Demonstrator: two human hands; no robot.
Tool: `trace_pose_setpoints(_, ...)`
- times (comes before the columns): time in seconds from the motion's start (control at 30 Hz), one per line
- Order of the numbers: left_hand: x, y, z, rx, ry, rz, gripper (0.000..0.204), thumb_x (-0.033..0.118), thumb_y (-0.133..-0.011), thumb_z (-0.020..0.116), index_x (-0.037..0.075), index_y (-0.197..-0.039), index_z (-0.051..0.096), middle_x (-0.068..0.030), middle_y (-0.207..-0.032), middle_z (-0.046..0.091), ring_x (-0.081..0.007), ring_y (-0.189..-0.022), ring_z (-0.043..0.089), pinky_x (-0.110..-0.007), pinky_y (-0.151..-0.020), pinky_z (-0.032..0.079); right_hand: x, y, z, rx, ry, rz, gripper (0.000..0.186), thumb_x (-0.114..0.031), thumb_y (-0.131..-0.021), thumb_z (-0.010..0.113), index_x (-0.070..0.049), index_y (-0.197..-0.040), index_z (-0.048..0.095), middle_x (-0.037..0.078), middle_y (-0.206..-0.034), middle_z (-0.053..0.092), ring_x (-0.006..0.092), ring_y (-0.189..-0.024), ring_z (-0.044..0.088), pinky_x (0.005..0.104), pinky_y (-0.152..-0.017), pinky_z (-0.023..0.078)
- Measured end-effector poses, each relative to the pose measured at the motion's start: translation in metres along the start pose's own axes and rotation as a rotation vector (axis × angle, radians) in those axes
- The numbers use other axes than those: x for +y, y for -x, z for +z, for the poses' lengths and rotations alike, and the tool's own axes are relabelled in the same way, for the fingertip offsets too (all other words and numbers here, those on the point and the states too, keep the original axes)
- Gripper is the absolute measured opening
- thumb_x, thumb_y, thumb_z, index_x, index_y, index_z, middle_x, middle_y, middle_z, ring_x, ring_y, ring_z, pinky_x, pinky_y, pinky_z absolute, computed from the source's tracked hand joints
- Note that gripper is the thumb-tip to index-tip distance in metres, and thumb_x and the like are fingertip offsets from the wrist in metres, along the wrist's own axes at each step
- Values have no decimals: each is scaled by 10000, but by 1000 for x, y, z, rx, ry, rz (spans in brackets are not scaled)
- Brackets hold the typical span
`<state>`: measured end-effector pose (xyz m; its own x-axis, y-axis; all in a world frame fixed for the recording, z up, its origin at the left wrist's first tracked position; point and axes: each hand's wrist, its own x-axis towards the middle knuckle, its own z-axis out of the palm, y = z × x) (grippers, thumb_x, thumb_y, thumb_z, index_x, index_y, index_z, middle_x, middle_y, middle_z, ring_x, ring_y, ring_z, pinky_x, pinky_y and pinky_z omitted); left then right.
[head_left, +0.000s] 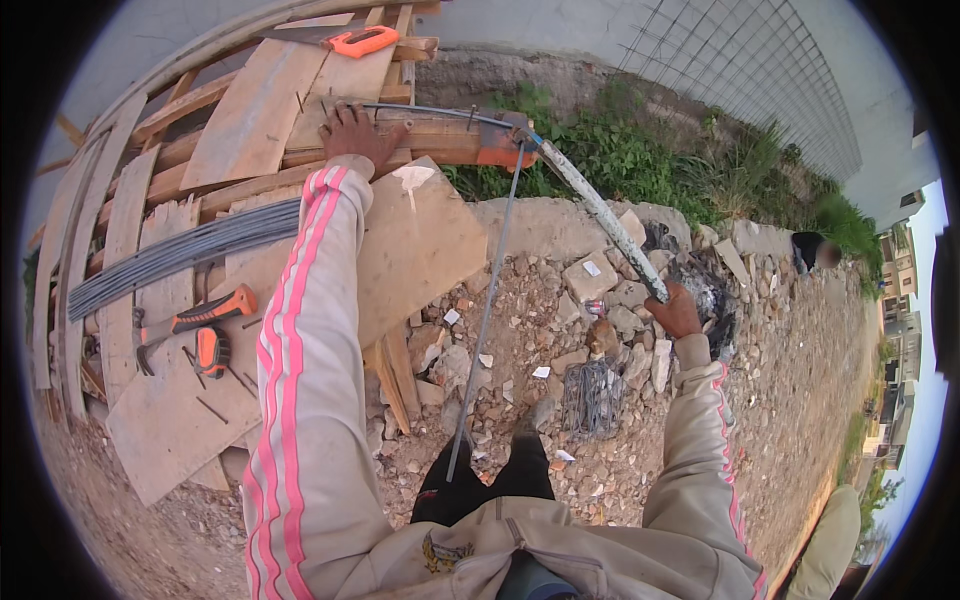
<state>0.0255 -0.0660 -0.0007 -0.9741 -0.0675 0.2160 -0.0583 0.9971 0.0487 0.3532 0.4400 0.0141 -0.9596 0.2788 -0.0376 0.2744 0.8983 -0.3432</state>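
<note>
My left hand (358,137) lies with spread fingers on the timber bench, beside a thin steel rod (430,110) that runs along it to an orange-edged bending fitting (503,145) with nails nearby. My right hand (675,310) grips the lower end of a long, weathered white pipe (598,210), whose upper end meets the rod at that fitting. A second rod (480,340) slants down from there toward my legs. On the boards left of my arm lie a bundle of rods (180,255), an orange-handled hammer (205,311), an orange tape measure (212,351) and loose nails (213,408).
A handsaw (362,41) rests on the planks. Rubble (590,280), tangled wire (592,398) and a low concrete edge (545,220) border weeds. Wire mesh (740,60) leans on the wall. A person in dark clothing (808,250) is at the right, near the weeds.
</note>
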Motion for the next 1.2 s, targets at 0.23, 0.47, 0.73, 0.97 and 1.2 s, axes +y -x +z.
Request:
trace_pose_setpoints(0.23, 2, 0, -1, -20, -59, 17, 1057, 829, -912, 377, 12, -1581, 331, -221, -1637, 307, -378, -1528, 275, -536, -1207, 283, -15, 15, 8, -44, -76, 92, 323, -235, -754, 733, 7, -966, 704, 192, -720, 675, 331, -663, 673, 440, -668, 524)
trace_pose_setpoints(0.47, -1, -3, -1, -48, -57, 23, 1082, 837, -904, 380, 11, -1597, 296, -230, -1655, 271, -393, -1543, 240, -548, -1223, 256, -13, 18, 9, -101, -64, 136, 333, -258, -773, 745, -43, -1027, 723, 239, -903, 711, 427, -871, 691, 483, -784, 542)
trace_pose_setpoints(0.73, 3, -9, -7, -69, -33, -2, 1043, 795, -904, 468, -5, -1563, 351, -234, -1627, 320, -386, -1529, 275, -568, -1200, 277, -12, -2, -22, 133, 109, -57, 328, -262, -754, 763, -88, -1030, 728, 210, -835, 712, 422, -797, 693, 506, -713, 547)
trace_pose_setpoints(0.97, 19, -36, -17, -132, -98, -5, 694, 655, -931, 574, 268, -1503, 502, -239, -1504, 459, -460, -1404, 437, -586, -1124, 387, -77, 58, 63, -192, -673, -11, 353, -276, -832, 778, -48, -1091, 703, 134, -779, 688, 251, -712, 672, 395, -671, 529)
trace_pose_setpoints(1.2, -7, -51, -3, -112, -17, -16, 555, 523, -874, 716, 139, -1269, 644, -225, -1435, 534, -411, -1094, 687, -512, -914, 574, -216, 82, 133, -139, -1034, -164, 464, -367, -932, 757, -25, -1235, 677, 102, -912, 737, 175, -819, 702, 352, -764, 554)
